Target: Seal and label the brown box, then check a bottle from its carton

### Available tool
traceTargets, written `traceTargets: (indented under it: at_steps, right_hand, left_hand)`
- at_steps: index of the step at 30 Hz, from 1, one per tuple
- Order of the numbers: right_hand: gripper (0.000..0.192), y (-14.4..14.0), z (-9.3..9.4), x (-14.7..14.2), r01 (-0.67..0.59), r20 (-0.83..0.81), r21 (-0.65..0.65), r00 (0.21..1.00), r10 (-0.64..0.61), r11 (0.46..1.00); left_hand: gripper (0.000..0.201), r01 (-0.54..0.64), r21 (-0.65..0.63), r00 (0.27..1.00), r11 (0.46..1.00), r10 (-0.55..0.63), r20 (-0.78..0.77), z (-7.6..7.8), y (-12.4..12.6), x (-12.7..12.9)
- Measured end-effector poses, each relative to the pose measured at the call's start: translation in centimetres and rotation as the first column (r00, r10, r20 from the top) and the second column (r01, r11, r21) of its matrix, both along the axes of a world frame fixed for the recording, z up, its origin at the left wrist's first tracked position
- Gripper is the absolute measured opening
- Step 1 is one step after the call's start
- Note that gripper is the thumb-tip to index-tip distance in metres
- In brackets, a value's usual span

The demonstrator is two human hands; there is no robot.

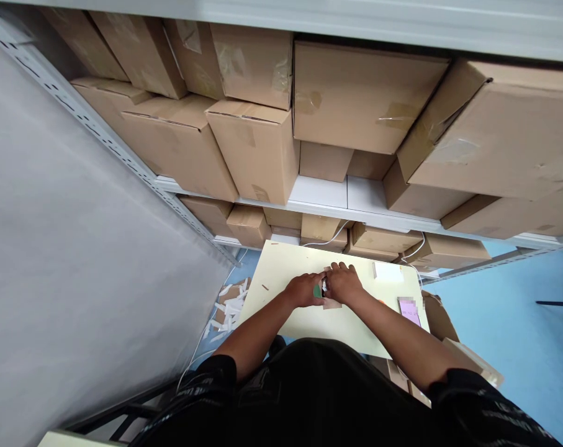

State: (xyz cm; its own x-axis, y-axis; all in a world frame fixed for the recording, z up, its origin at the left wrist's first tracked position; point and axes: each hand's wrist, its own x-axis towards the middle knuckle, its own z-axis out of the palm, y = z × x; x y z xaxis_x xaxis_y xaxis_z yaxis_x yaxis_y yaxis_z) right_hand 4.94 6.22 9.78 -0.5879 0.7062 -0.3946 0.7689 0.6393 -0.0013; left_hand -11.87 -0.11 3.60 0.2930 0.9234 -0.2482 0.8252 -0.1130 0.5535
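Over the middle of the pale yellow table [290, 267], my left hand [305, 290] and my right hand [342, 284] meet. Between them is a small object with a green part [317, 290] and a dark, shiny part; the fingers cover most of it, and its kind cannot be made out. Both hands are closed about it, the left from its left side and the right from above and the right. A tan, cardboard-like piece [333, 305] shows under the right hand, flat on the table.
A phone with a pink screen [408, 311] and a white box-like item [387, 271] lie on the table's right side. Shelves [323, 191] of cardboard boxes [257, 149] rise behind it. White scraps [229, 310] lie on the floor at left, beside the grey wall [85, 236].
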Motion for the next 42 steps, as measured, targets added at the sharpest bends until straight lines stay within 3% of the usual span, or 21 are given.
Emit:
traceTargets:
  at_steps: [5,12,19,23,29,34,37,42]
  right_hand:
    - [0.064,0.2,0.5,-2.1,-0.048,0.129,0.029,0.991,0.044,0.998]
    - [0.073,0.2,0.2,-2.7,0.001,0.212,0.015,0.977,-0.004,1.000]
    - [0.069,0.0,-0.7,-2.2,0.103,0.085,0.020,0.991,-0.104,0.994]
    - [0.080,-0.5,-1.5,-1.6,0.197,0.055,0.018,0.979,-0.198,0.980]
    - [0.071,-0.9,-2.0,-0.5,0.225,-0.105,-0.002,0.969,-0.224,0.974]
    - [0.051,-1.2,0.9,-0.2,0.253,-0.283,0.064,0.932,-0.226,0.965]
    - [0.041,-0.7,4.0,-0.1,0.306,-0.345,-0.010,0.892,-0.291,0.952]
    - [0.028,0.8,8.0,0.7,0.365,-0.584,-0.153,0.716,-0.382,0.918]
  left_hand:
    - [0.102,-0.022,-0.009,0.999,1.000,0.022,-0.025,-0.1,-0.1,-0.1]
    - [0.103,-0.010,-0.050,1.000,0.999,0.009,-0.012,0.1,-0.1,0.2]
    - [0.106,-0.086,-0.020,0.993,0.996,0.087,0.085,-0.2,-0.2,0.4]
    - [0.105,-0.073,-0.017,0.995,0.997,0.074,0.070,-0.5,-0.3,0.3]
    - [0.101,-0.051,0.029,0.994,0.998,0.047,0.103,-0.5,0.0,-0.1]
    - [0.096,-0.087,0.047,0.991,0.995,0.081,0.108,-0.7,0.2,-0.3]
    - [0.095,-0.112,0.082,0.988,0.990,0.102,0.116,-0.4,0.4,-0.2]
    - [0.081,-0.203,0.205,0.961,0.957,0.155,0.230,2.0,0.8,0.3]
